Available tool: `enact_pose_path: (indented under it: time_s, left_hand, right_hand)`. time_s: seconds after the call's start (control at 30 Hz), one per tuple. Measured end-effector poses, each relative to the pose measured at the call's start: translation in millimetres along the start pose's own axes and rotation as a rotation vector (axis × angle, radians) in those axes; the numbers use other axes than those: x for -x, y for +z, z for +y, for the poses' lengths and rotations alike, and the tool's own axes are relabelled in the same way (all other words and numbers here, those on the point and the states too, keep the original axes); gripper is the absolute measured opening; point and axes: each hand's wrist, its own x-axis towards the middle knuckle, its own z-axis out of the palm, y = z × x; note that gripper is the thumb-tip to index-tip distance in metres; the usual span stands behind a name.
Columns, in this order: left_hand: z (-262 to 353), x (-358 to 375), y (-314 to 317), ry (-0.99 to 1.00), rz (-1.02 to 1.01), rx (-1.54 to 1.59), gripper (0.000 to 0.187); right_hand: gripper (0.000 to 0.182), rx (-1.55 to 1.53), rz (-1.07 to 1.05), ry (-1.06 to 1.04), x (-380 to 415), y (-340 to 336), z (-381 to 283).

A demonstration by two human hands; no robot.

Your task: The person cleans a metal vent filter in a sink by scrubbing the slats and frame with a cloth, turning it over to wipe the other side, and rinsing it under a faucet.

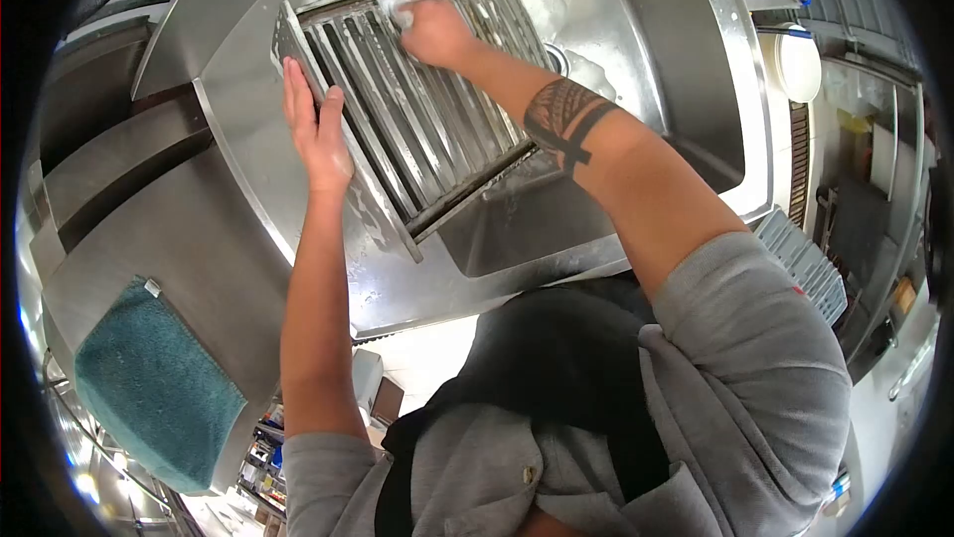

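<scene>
Two hands work a slatted metal grate (417,120) leaning in the sink (646,60), upper centre. Left hand (316,135), flat and spread, braces its edge; right hand (432,30) grips a soapy sponge (397,5). Scrubbing looks underway; next stroke needs steady pressure along the slats.

Silver slatted grease filter (417,110) lay in a steel-grey sink (636,60); white soapy sponge (397,5); teal towel (149,388) (left counter); grey shirt (735,388); black forearm tattoo (566,120).
</scene>
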Motion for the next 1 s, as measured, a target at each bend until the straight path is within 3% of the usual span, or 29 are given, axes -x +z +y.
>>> enact_pose_path:
  time_s: [0.07, 0.2, 0.27, 0.37, 0.43, 0.5, 0.53, 0.6, 0.63, 0.7, 0.77, 0.8, 0.83, 0.9, 0.93, 1.0]
  left_hand:
    - [4.5, -1.6, 1.3, -0.031, 0.032, -0.005, 0.064]
    - [0.7, -3.4, 1.8, -0.014, 0.052, -0.023, 0.061]
    - [1.7, -5.7, 2.2, -0.034, 0.049, 0.014, 0.062]
    - [5.8, -4.2, -0.6, -0.063, 0.053, 0.037, 0.068]
    - [1.7, -4.7, 0.9, -0.052, 0.068, 0.049, 0.067]
    - [0.3, -4.8, 0.1, -0.041, 0.074, 0.058, 0.067]
    - [1.9, -5.5, -0.5, -0.042, 0.08, 0.031, 0.067]
    - [0.0, -5.9, 1.5, -0.041, 0.097, 0.037, 0.065]
    - [-2.8, -4.8, 3.3, -0.046, 0.095, 0.041, 0.065]
    - [-3.7, -6.8, 3.5, -0.038, 0.111, 0.095, 0.064]
    - [-1.7, -5.4, 1.6, -0.041, 0.103, 0.084, 0.065]
    - [-0.5, -6.1, 1.1, -0.043, 0.104, 0.075, 0.065]
    - [-0.8, -6.4, 1.7, -0.039, 0.105, 0.079, 0.065]
    - [-2.5, -6.2, 4.4, -0.054, 0.129, 0.12, 0.067]
    - [-2.2, -8.4, 4.9, -0.041, 0.129, 0.127, 0.067]
    - [-11.0, -10.4, 5.3, -0.026, 0.13, 0.112, 0.067]
  right_hand:
    - [0.039, -0.072, -0.101, 0.139, 22.8, -5.2, -7.1]
    - [0.038, -0.205, -0.122, 0.237, 157.8, -5.8, -15.1]
    - [0.034, -0.089, -0.108, 0.007, 213.3, -0.3, -0.8]
    - [0.029, -0.201, -0.142, -0.04, 246.3, -19.5, 6.5]
    - [0.038, -0.553, -0.335, 0.398, 235.5, -42.6, -2.7]
    - [0.029, -0.622, -0.344, 0.629, 216.7, -53.9, -21.1]
    - [0.029, -0.624, -0.342, 0.62, 215.3, -51.6, -35.0]
    - [0.021, -0.58, -0.157, 0.243, 227.1, -41.1, -70.3]
    - [0.018, -0.447, -0.067, -0.077, 230.2, -29.9, -80.3]
    - [0.025, -0.24, -0.147, -0.144, 234.7, -32.4, -91.6]
    - [0.029, -0.158, -0.182, -0.126, 244.2, -37.5, -62.0]
    - [0.032, -0.002, -0.286, -0.011, 246.1, -45.1, -40.7]
    - [0.032, -0.059, -0.227, 0.039, 253.7, -33.3, 2.6]
    - [0.032, -0.069, -0.199, 0.034, 246.2, -51.7, 22.4]
    - [0.032, -0.061, -0.187, 0.032, 248.8, -48.0, 21.0]
    - [0.029, -0.326, -0.256, 0.043, 240.1, -42.6, -34.5]
